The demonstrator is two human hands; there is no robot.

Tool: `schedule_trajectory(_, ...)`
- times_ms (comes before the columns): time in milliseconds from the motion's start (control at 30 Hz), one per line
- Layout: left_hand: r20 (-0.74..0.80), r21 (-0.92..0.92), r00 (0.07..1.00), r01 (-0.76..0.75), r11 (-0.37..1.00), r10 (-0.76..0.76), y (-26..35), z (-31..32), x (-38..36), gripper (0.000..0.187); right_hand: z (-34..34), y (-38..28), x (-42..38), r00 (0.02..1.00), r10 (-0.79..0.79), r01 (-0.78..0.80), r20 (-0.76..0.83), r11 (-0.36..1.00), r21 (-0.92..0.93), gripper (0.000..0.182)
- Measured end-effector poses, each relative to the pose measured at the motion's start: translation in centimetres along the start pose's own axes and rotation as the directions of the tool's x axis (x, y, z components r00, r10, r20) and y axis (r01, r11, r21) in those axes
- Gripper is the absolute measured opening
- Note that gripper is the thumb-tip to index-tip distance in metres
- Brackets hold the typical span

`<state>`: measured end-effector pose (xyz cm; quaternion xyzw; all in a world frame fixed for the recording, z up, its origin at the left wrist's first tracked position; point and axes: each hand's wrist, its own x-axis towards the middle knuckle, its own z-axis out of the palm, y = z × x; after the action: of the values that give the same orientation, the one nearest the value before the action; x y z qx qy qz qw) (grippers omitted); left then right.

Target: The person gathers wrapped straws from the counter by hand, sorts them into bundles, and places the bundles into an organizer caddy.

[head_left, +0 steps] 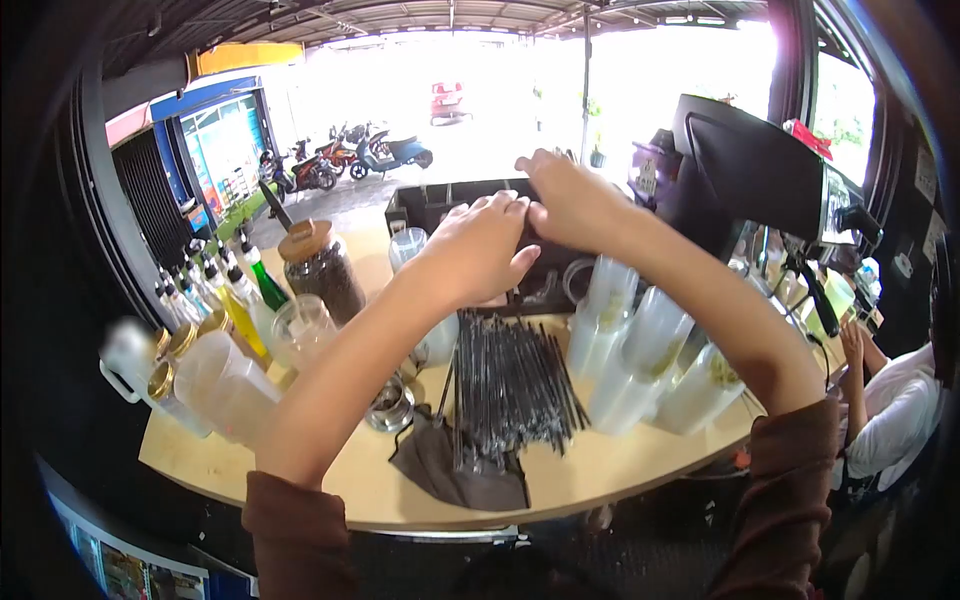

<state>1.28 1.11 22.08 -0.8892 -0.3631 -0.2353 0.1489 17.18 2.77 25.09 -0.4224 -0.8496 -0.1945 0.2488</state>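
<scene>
Both arms reach forward over a dark open-topped box (412, 205) at the far side of the counter. My left hand (480, 245) is above its near part, thumb apart from the bent fingers; no object shows in it. Close beside it, my right hand (575, 205) is higher, with its fingers curled; anything inside them is hidden. A clear plastic cup (408, 245) stands left of my left hand. Below the hands lies a bundle of black wrapped straws (508, 385), partly on a dark cloth (450, 465). Stacked translucent cups (640, 350) stand under my right forearm.
To the left are a lidded jar of dark contents (325, 275), several syrup bottles (235, 300) and a plastic pitcher (225, 385). A metal cup (390, 405) sits by the straws. A black monitor (745, 165) rises at right. Another person's sleeve (895, 410) shows far right.
</scene>
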Motion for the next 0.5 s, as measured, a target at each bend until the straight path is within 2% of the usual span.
schedule_trajectory(67,-0.019,-0.117,1.0,0.009,0.993,-0.011,0.3,1.2,-4.0,0.053,1.3,-3.9,-3.2,0.993,0.008,-0.021,0.114,0.994,0.111,0.033)
schedule_trajectory(100,-0.009,-0.13,1.0,0.015,0.991,-0.017,0.6,2.0,-6.0,0.053,2.4,-5.3,-5.0,0.985,0.054,-0.079,0.161,0.985,0.152,0.03)
schedule_trajectory(167,0.116,-0.36,0.982,0.183,0.915,-0.15,1.1,4.0,-9.9,0.061,6.4,-6.3,-8.4,0.962,0.137,-0.184,0.238,0.964,0.189,0.028)
schedule_trajectory(200,0.13,-0.364,0.98,0.189,0.912,-0.152,1.2,5.3,-11.5,0.061,7.5,-6.9,-9.6,0.91,0.246,-0.32,0.333,0.929,0.187,0.029)
schedule_trajectory(233,0.175,-0.367,0.957,0.281,0.887,-0.231,1.2,7.0,-12.9,0.064,8.5,-7.3,-10.7,0.838,0.346,-0.448,0.422,0.878,0.17,0.03)
schedule_trajectory(267,0.216,-0.366,0.927,0.367,0.855,-0.306,0.9,9.1,-14.2,0.068,10.7,-6.9,-11.9,0.783,0.409,-0.52,0.469,0.844,0.132,0.03)
schedule_trajectory(300,0.204,-0.354,0.924,0.377,0.856,-0.323,0.1,12.0,-15.3,0.075,12.7,-6.4,-13.0,0.722,0.47,-0.587,0.508,0.805,0.09,0.03)
schedule_trajectory(333,0.206,-0.356,0.926,0.373,0.857,-0.318,-0.1,14.2,-16.2,0.075,13.5,-6.5,-13.7,0.72,0.474,-0.591,0.507,0.802,0.088,0.03)
schedule_trajectory(400,0.26,-0.356,0.871,0.488,0.797,-0.417,-0.2,16.9,-17.1,0.083,14.7,-6.6,-14.6,0.6,0.48,-0.603,0.641,0.797,-0.033,0.045)
schedule_trajectory(433,0.257,-0.357,0.874,0.482,0.8,-0.412,0.1,17.8,-17.3,0.083,16.8,-6.6,-15.5,0.601,0.485,-0.605,0.636,0.795,-0.034,0.045)
schedule_trajectory(500,0.34,-0.445,0.786,0.618,0.649,-0.516,1.1,18.8,-16.8,0.09,21.1,-6.4,-17.4,0.585,0.738,-0.758,0.337,0.645,-0.096,0.061)
